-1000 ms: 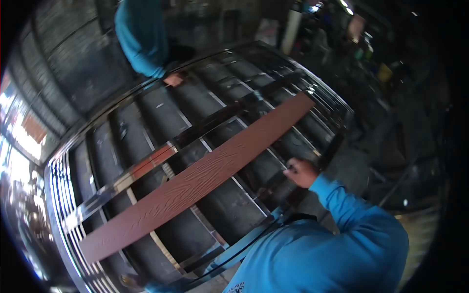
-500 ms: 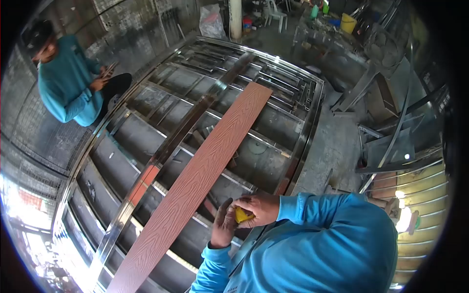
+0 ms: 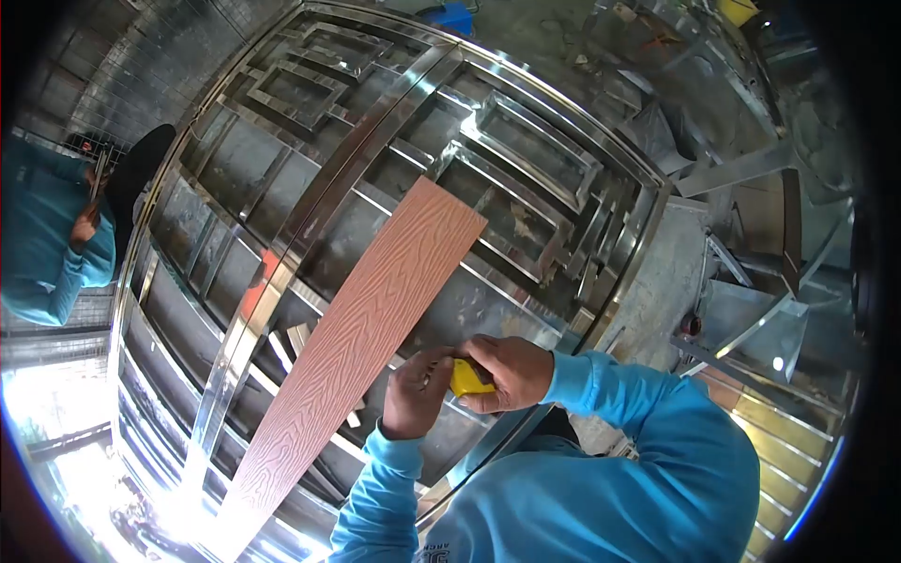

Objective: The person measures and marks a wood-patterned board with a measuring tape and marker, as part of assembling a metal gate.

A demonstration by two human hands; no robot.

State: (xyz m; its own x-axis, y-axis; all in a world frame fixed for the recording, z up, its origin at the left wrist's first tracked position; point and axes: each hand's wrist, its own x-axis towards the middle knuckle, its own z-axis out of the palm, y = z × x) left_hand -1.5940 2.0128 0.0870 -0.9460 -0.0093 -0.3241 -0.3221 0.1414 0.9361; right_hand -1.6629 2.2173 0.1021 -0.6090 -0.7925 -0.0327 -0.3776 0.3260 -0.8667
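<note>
Now the frame (image 3: 371, 141) is bearing the plank (image 3: 352, 357), near left to far centre, while to the right the left hand (image 3: 413, 396), its hold unclear, is newly joining the right hand (image 3: 514, 372), which is gripping the tape (image 3: 467, 378), occupying both.

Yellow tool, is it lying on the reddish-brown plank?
No, the right hand grips the yellow tool, which shows to the right of the reddish-brown plank here.

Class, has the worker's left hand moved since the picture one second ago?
Yes: judged against the orange patch on the metal frame, the left hand has moved along the frame toward its far end, to beside the right hand.
</note>
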